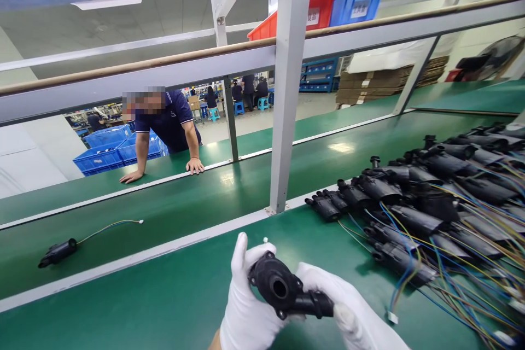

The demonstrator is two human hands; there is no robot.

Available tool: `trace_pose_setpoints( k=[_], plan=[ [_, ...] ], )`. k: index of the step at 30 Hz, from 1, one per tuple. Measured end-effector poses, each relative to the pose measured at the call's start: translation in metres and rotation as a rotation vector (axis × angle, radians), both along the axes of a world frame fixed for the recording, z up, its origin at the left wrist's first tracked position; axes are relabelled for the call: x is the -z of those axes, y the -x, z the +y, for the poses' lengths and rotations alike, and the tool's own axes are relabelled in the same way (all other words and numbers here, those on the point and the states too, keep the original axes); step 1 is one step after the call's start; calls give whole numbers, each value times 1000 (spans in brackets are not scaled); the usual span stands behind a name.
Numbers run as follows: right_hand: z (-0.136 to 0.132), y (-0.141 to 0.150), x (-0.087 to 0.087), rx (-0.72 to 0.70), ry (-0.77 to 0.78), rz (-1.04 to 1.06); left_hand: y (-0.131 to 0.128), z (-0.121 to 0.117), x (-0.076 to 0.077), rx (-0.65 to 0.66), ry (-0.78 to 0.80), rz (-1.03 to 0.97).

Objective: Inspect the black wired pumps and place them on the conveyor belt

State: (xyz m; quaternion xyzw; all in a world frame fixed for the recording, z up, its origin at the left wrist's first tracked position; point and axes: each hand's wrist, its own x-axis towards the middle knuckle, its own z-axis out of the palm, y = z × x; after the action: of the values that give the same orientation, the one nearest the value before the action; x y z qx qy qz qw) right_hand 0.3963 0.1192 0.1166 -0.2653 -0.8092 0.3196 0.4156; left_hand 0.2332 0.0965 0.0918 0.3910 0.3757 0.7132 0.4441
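Observation:
A small black pump [274, 280] is held up in front of me, with its round face and central hole turned toward the camera and a side spout pointing right. My left hand [251, 303], in a white glove, is closed around the pump's left side and underside. The spout end lies between the fingers and thumb of my right hand [353, 306], also white-gloved. Parts of both hands' fingers are hidden behind the pump. To the right, a large pile of similar black pumps [379, 188] with coloured wires [400, 229] lies on the green work surface [135, 306].
One pump [58, 253] with a thin cable rests on the green conveyor belt [172, 202] at left. A grey upright post [285, 93] stands ahead. Across the belt, a person [172, 120] leans with both hands on the far surface. Red and blue bins [356, 5] sit overhead.

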Motion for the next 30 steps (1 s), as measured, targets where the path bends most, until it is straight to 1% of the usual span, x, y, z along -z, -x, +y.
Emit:
trace_pose_setpoints(
  k=[2, 4, 6, 9, 10, 12, 15, 17, 21, 26, 30],
  plan=[
    [1, 1, -1, 3, 1, -2, 4, 0, -1, 81, 18, -2],
    [1, 2, -3, 14, -13, 7, 6, 1, -3, 106, 45, 20],
    [1, 2, -5, 18, -22, 11, 6, 1, -3, 78, 64, 25],
    [1, 2, -4, 3, -2, -1, 3, 3, 0, 31, 61, 5],
    [2, 1, -3, -3, 7, -4, 3, 3, 2, 28, 51, 26],
    [3, 0, 2, -11, 10, 10, 6, 5, 6, 48, 24, 145],
    [6, -1, 9, -12, -1, 45, 12, 7, 9, 130, -9, 350],
    [8, -1, 12, -6, 7, 51, 14, 8, 9, 154, -11, 395],
    [8, -2, 14, 6, 43, 44, 16, 9, 6, 146, -3, 411],
    [9, -1, 13, 75, -5, 16, 13, 10, 4, 139, 3, 435],
    [10, 3, 12, 221, -53, -96, 11, 9, 8, 122, -5, 494]
  ],
)
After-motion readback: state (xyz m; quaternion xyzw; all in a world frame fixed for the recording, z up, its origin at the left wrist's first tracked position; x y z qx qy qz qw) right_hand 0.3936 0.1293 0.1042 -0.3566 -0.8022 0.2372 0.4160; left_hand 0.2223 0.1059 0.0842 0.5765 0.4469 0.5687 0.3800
